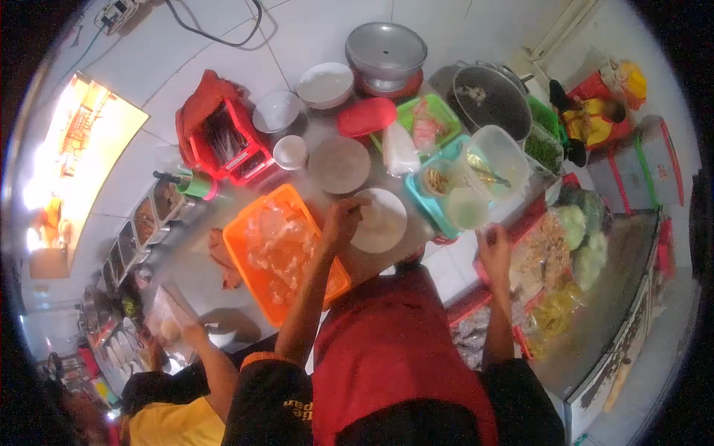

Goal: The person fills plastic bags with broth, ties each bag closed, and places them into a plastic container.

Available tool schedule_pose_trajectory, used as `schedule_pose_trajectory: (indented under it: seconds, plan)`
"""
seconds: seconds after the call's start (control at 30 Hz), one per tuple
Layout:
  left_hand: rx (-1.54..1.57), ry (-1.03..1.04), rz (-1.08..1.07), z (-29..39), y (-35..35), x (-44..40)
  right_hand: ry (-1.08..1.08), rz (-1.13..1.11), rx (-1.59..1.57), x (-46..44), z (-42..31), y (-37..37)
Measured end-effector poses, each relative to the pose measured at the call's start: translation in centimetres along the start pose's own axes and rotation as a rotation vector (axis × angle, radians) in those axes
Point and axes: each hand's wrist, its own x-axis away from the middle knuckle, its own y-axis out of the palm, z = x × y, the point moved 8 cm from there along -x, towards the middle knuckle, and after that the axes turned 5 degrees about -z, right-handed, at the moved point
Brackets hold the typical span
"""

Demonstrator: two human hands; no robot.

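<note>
My left hand (343, 221) is at the left edge of a round white plate (383, 227), which stands on the metal table in front of me. Its fingers are pinched together over the rim; what is between them, if anything, is too small to make out. My right hand (494, 247) is raised beside the table's edge, fingers loosely bent and apart, with nothing visible in it. Just beyond it are a turquoise tray (416, 195) and a clear plastic tub (497, 160). An orange basin (245, 223) with pale, wet-looking pieces lies beneath my left forearm.
Bowls, a grey round dish (339, 165), a red caddy (249, 160) and a metal scale (386, 53) stand farther back. A large pot (491, 100) is at back right. Bagged food (550, 249) lies right. A co-worker in a yellow shirt (178, 422) works at left.
</note>
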Motion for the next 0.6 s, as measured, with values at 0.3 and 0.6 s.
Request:
schedule_pose_trajectory:
  seconds: [0.3,0.6]
  plan:
    - [-0.151,0.035,-0.012,-1.0,-0.1,-0.8,-0.016,-0.122,0.135,0.2,-2.5,0.5]
    - [-0.203,-0.019,-0.057,0.8,0.3,-0.6,-0.115,-0.563,-0.445,-4.1,-10.9,17.2]
